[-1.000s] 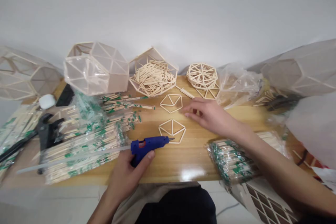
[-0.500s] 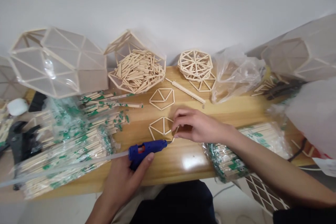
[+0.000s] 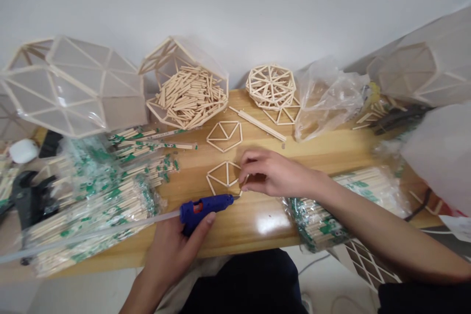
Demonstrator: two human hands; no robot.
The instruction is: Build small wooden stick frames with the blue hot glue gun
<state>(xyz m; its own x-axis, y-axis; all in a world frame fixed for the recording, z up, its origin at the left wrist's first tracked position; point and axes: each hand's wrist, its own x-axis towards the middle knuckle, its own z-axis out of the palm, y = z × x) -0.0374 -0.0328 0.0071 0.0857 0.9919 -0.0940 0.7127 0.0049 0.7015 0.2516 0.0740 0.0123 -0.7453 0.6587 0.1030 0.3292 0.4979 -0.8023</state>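
Observation:
My left hand [image 3: 180, 245] grips a blue glue gun [image 3: 204, 210], with a long pale glue stick [image 3: 121, 228] running out of its back. The gun's nozzle points right, at the lower right corner of a flat wooden stick frame [image 3: 227, 174] on the table. My right hand [image 3: 265, 174] is closed in a pinch at the right side of that frame, on a short wooden stick [image 3: 244, 184] mostly hidden by the fingers. Behind lies a second, similar stick frame [image 3: 224, 136], and past it some long chopsticks [image 3: 261, 125].
Bagged chopsticks [image 3: 99, 221] cover the left, and another pack [image 3: 331, 221] lies under my right forearm. Cut sticks fill a faceted holder [image 3: 189, 95] at the back, beside stacked round frames [image 3: 271, 87] and a clear plastic bag [image 3: 327, 100]. Black cutters [image 3: 27, 201] lie far left.
The view has shifted slightly. The nozzle is still at the frame's lower right corner, and both hands keep their grip with little movement.

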